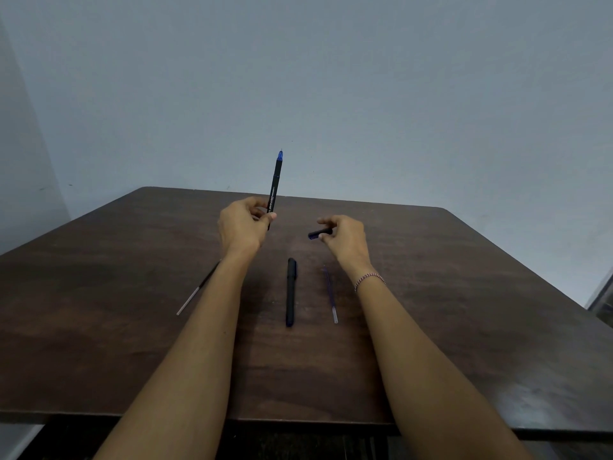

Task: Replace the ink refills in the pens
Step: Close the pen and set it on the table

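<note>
My left hand grips the lower end of a black pen and holds it upright above the table, its blue tip at the top. My right hand pinches a short dark pen cap, held sideways a hand's width to the right of the pen. A second black capped pen lies on the brown table between my forearms. A thin blue ink refill lies just to its right. Another thin refill, dark with a clear end, lies to the left, partly hidden by my left forearm.
The brown wooden table has rounded far corners and stands against a pale blue-grey wall. A beaded bracelet circles my right wrist. Part of a pale object shows past the table's right edge.
</note>
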A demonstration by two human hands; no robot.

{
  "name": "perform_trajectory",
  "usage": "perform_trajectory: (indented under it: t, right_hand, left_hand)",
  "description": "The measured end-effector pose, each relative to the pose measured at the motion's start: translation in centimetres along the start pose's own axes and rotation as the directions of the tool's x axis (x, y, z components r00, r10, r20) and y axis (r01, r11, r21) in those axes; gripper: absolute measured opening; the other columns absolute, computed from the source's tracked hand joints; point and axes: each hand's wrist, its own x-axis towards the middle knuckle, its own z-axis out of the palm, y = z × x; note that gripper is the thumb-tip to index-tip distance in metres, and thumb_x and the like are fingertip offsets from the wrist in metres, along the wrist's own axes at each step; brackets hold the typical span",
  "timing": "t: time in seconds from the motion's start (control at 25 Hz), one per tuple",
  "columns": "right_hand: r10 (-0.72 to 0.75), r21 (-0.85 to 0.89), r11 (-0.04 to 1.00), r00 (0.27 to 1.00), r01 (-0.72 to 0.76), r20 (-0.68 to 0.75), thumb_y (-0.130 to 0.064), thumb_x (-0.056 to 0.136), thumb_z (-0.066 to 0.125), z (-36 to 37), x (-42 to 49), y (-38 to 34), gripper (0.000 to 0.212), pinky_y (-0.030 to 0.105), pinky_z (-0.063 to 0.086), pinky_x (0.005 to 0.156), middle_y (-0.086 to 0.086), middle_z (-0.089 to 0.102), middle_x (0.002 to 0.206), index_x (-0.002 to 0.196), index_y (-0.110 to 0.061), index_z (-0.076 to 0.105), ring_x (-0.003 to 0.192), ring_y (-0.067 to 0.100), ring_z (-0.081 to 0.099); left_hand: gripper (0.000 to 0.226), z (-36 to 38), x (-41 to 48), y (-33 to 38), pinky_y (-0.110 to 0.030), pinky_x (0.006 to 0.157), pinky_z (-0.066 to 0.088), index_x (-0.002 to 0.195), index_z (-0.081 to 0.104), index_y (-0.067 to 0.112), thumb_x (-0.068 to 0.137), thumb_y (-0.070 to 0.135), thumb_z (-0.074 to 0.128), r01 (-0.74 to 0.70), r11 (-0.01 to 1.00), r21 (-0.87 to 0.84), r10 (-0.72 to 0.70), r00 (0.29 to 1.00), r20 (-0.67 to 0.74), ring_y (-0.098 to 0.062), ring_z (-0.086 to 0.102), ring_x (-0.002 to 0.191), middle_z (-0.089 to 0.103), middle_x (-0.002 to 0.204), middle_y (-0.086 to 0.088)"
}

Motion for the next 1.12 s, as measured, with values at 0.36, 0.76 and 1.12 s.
perform_trajectory:
  t: [0.36, 0.76, 1.12]
  right_hand:
    - [0.034, -0.189, 0.982, 0.983, 0.0, 0.18, -0.008, 0.088, 0.062, -1.1, -0.1, 1.1, 0.034, 0.03, 0.045, 0.101, 0.011, 0.064, 0.124, 0.122, -0.005, 0.063, 0.116, 0.022, 0.059]
    - [0.039, -0.21, 0.978, 0.989, -0.008, 0.143, -0.014, 0.085, 0.068, -1.4, -0.2, 1.1, 0.032, 0.029, 0.049, 0.085, 0.009, 0.067, 0.113, 0.116, -0.013, 0.065, 0.104, 0.023, 0.061]
    - [0.259, 0.666, 0.71, 0.964, -0.228, 0.054, -0.006, 0.082, 0.071, -2.4, -0.2, 0.7, 0.041, 0.017, 0.052, 0.051, 0.004, 0.061, 0.075, 0.12, -0.016, 0.059, 0.061, 0.008, 0.061]
  left_hand:
    - [0.024, 0.2, -0.1, -0.1, -0.024, 0.066, 0.046, 0.101, 0.069, 0.015, 0.079, 0.022, 0.073, -0.009, 1.0, 0.001, 0.009, 1.0, 0.014, -0.005, 0.054, 0.067, 0.058, 0.075, 0.008]
    - [0.025, 0.5, -0.3, -0.5, -0.031, 0.074, 0.053, 0.102, 0.069, 0.019, 0.078, 0.023, 0.075, -0.069, 0.995, 0.069, 0.058, 0.987, 0.148, -0.012, 0.062, 0.074, 0.058, 0.071, 0.012]
    - [0.024, 0.6, -0.7, -0.5, -0.026, 0.071, 0.046, 0.102, 0.069, 0.025, 0.078, 0.026, 0.074, -0.186, 0.957, 0.223, 0.118, 0.951, 0.287, -0.009, 0.06, 0.08, 0.061, 0.078, 0.013]
